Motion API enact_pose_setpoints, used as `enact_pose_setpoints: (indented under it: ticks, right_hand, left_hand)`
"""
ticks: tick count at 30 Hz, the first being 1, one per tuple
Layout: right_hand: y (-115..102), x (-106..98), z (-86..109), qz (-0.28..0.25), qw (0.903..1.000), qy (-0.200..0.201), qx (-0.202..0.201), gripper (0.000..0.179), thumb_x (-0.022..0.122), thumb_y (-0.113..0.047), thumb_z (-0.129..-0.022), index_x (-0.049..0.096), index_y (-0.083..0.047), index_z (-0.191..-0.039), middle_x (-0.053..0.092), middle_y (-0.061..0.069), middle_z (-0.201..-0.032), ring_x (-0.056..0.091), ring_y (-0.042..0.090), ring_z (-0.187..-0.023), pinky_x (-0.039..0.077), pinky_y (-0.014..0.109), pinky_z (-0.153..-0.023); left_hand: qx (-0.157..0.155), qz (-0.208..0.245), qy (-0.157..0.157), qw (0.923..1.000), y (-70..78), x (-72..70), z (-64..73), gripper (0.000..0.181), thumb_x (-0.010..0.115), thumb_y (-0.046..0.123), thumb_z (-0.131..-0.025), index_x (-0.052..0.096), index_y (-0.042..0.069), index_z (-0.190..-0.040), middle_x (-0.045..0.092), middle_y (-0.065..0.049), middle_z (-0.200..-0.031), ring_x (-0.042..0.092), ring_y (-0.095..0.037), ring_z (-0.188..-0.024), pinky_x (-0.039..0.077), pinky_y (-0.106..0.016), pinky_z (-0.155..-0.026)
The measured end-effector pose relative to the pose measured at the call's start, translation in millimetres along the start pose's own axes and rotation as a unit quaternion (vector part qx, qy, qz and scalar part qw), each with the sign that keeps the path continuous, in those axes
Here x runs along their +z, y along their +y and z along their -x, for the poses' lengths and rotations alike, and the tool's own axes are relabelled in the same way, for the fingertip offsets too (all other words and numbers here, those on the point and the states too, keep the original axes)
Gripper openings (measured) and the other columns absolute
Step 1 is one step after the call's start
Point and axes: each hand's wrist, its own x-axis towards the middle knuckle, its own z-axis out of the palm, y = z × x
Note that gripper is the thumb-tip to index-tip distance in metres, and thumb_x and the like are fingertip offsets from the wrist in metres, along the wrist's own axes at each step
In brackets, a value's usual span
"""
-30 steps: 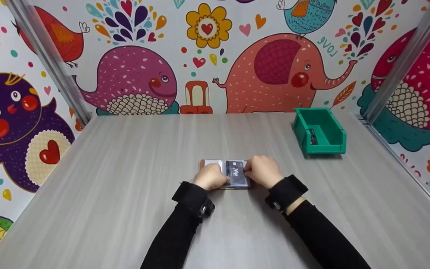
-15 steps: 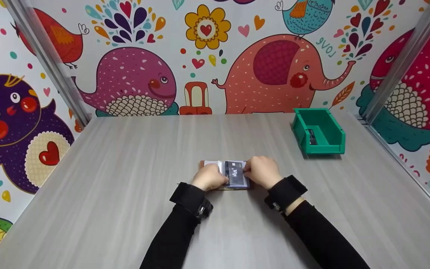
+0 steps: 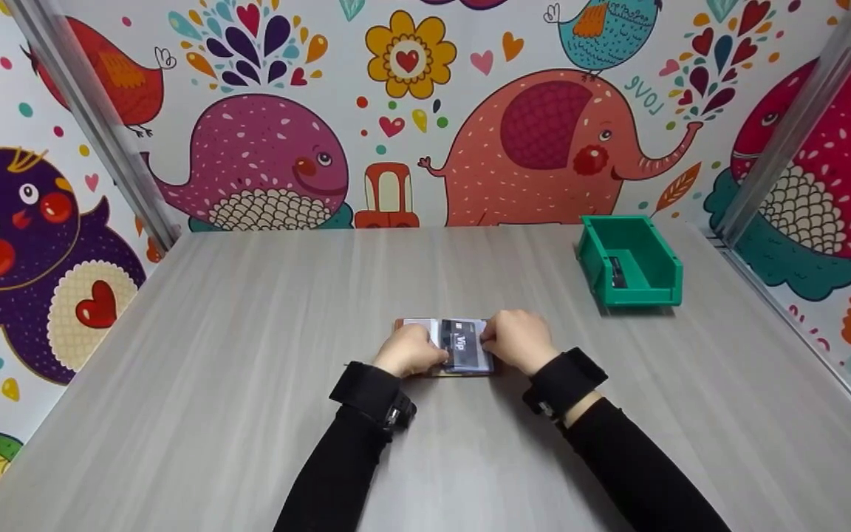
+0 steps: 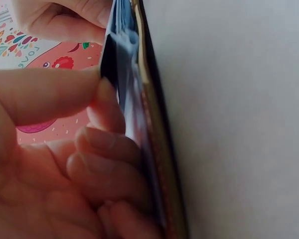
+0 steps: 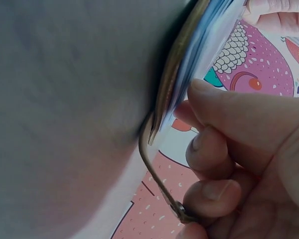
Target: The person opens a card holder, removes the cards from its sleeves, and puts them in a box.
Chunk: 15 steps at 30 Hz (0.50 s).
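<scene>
A brown card holder (image 3: 399, 324) lies opened on the table, its clear plastic sleeves (image 5: 202, 62) stacked inside. A black card marked "Vip" (image 3: 461, 346) shows on the right-hand side, with its left part beyond the sleeve toward the fold. My left hand (image 3: 409, 351) pinches the card's left edge between thumb and index finger; its other fingers curl beside the pages. With thumb and index finger, my right hand (image 3: 518, 340) pinches the sleeve's right edge. Below that pinch, the holder's snap strap (image 5: 159, 181) reaches the lower curled fingers in the right wrist view.
A green plastic bin (image 3: 643, 297) stands at the back right of the table, with a dark flat item (image 3: 617, 272) inside. Patterned walls (image 3: 263, 155) enclose the back and sides, with metal posts (image 3: 100, 125) at the corners.
My left hand has shifted slightly left, and the black card has slid a little left with it. My right hand stays at the sleeve's right edge.
</scene>
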Motion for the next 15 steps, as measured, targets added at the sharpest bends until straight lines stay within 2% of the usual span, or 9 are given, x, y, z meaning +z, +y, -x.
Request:
enact_pose_setpoints:
  ticks: [7, 15]
  right_hand:
    - [-0.1, -0.3, 0.1, 0.0, 1.0, -0.002, 0.003, 0.011, 0.082, -0.013, -0.078, 0.081, -0.012, -0.089, 0.075, 0.007, -0.092, 0.069, 0.031, -0.084, 0.051, 0.048, -0.073]
    - [0.5, -0.1, 0.9, 0.014, 0.9998, 0.008, -0.008, 0.011, 0.082, -0.015, -0.078, 0.081, -0.013, -0.088, 0.075, 0.007, -0.092, 0.069, 0.032, -0.084, 0.052, 0.05, -0.071]
  left_hand:
    - [-0.003, 0.003, -0.007, 1.0, -3.6, -5.2, 2.2, 0.03, 0.073, 0.015, -0.081, 0.049, 0.012, -0.063, 0.049, 0.0, -0.065, 0.046, -0.016, -0.059, 0.037, -0.026, -0.054]
    - [-0.001, 0.002, 0.006, 1.0, -9.7, -7.6, 3.6, 0.03, 0.074, 0.014, -0.079, 0.049, 0.011, -0.061, 0.049, 0.0, -0.064, 0.046, -0.017, -0.059, 0.037, -0.026, -0.054]
